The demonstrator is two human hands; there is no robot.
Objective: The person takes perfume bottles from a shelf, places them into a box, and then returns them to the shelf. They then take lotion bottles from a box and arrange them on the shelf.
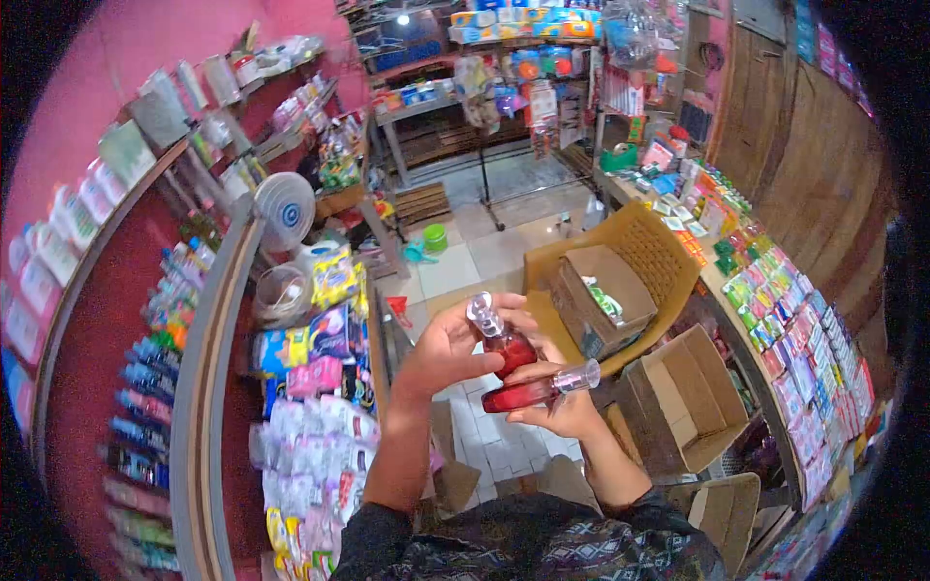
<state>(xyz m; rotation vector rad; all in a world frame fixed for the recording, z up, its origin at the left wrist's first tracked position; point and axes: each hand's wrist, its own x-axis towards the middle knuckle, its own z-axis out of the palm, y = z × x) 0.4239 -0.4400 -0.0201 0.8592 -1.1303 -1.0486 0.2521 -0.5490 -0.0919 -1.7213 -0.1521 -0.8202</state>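
Two small red bottles with clear caps are held close together in front of my body. My left hand [449,348] has its fingers wrapped round the upper red bottle [509,354], whose clear cap points up and to the left. The lower red bottle [518,395] lies tilted in my right hand [565,411], its clear cap pointing right. The fingers of my right hand also reach up near the base of the upper bottle. Any labels are too small to read.
A brown chair [620,281] holds an open cardboard box [591,295]. Another open box [685,402] stands at the right, beside a counter of small packets [775,339]. Shelves with bottles [73,218] line the left, near packaged goods [315,436]. A green container [435,236] sits on the floor.
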